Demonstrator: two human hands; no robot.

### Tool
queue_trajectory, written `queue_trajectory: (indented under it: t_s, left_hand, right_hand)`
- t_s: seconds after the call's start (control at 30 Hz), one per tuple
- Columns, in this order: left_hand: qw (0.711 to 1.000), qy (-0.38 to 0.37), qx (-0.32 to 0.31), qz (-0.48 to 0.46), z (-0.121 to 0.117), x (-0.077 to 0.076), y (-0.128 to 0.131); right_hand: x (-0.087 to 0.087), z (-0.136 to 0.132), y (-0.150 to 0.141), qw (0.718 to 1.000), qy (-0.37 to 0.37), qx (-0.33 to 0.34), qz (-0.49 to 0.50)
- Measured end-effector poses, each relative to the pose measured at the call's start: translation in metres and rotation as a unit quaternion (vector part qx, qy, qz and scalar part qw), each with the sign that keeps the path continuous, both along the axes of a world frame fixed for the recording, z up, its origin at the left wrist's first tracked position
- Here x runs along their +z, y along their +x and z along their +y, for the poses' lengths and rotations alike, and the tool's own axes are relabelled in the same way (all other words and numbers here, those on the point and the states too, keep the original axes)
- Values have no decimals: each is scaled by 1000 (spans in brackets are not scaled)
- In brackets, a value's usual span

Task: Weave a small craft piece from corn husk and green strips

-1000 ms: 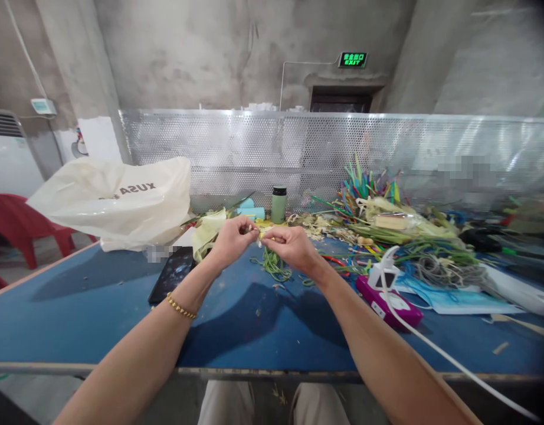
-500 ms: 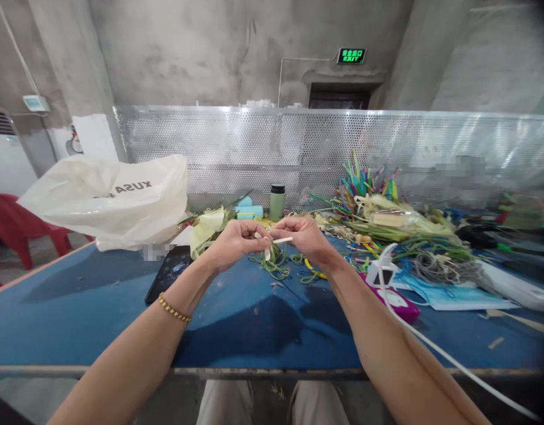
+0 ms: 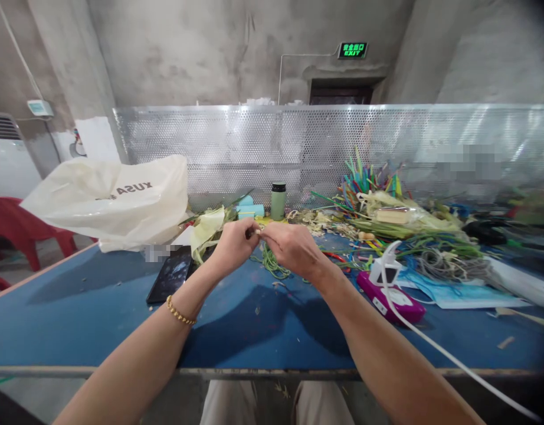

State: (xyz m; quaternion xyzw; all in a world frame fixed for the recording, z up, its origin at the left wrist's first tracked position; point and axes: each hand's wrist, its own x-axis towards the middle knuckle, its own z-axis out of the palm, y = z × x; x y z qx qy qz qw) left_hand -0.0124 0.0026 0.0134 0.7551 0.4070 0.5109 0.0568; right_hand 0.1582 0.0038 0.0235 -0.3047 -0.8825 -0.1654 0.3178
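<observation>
My left hand, with a gold bead bracelet on its wrist, is closed in a pinch over the middle of the table. Its fingertips meet those of my right hand, which is turned with its back up and also pinching. Between them a small pale piece of strip shows; the fingers hide most of it. Just beyond and below the hands lies a tangle of green cord on the blue tabletop. Pale green husk-like leaves are beside my left hand.
A white plastic bag and a dark tablet are on the left. Behind stands a green bottle before a perforated metal screen. At right are a magenta power strip, white cable, grey cord and colourful strips.
My right hand has rolled over, back upward, and moved left against my left fingertips. The pale strip, visible as longer ends before, is now mostly covered. The view has shifted slightly.
</observation>
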Motion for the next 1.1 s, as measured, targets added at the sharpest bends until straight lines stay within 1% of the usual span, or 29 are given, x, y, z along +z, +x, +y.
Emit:
queue_trajectory:
  t_s: [0.07, 0.1, 0.17, 0.2, 0.27, 0.33, 0.4, 0.47, 0.57, 0.7, 0.8, 0.9, 1.03, 1.1]
  left_hand:
    - [999, -7, -8, 39, -5, 1, 3]
    - [998, -18, -26, 47, -7, 1, 3]
    - [994, -55, -84, 44, -11, 3, 3]
    - [989, -78, -118, 36, -12, 4, 2]
    - [976, -126, -179, 11, -13, 7, 1]
    - [962, -161, -219, -29, -14, 9, -1]
    - [951, -179, -241, -74, -13, 11, -3]
    - [950, -171, -241, -97, -12, 12, -6]
    - [964, -139, -214, -69, -8, 12, -9]
    - [969, -125, -210, -23, -6, 10, -10]
    - [973, -114, -200, -19, -5, 8, -8]
    - [975, -113, -192, -18, -5, 7, -7]
    - [981, -97, -170, 9, -4, 7, -5]
    - [985, -76, -146, 51, -1, 5, -6]
  right_hand:
    - [1, 4, 4, 999, 0, 16, 28]
    - [2, 7, 7, 998, -15, 31, 57]
    - [2, 16, 13, 985, -84, 66, 134]
    - [2, 19, 16, 972, -133, 85, 172]
    - [2, 25, 21, 937, -237, 123, 226]
    - [2, 27, 22, 902, -316, 149, 255]
    - [2, 26, 21, 876, -362, 156, 276]
    - [1, 25, 19, 864, -386, 150, 285]
    - [0, 26, 17, 872, -386, 140, 266]
    - [-2, 30, 17, 887, -366, 144, 243]
    - [-4, 32, 17, 889, -359, 153, 240]
    - [-6, 33, 16, 896, -351, 141, 233]
    - [-7, 34, 18, 920, -305, 122, 216]
    - [-4, 34, 20, 940, -254, 108, 202]
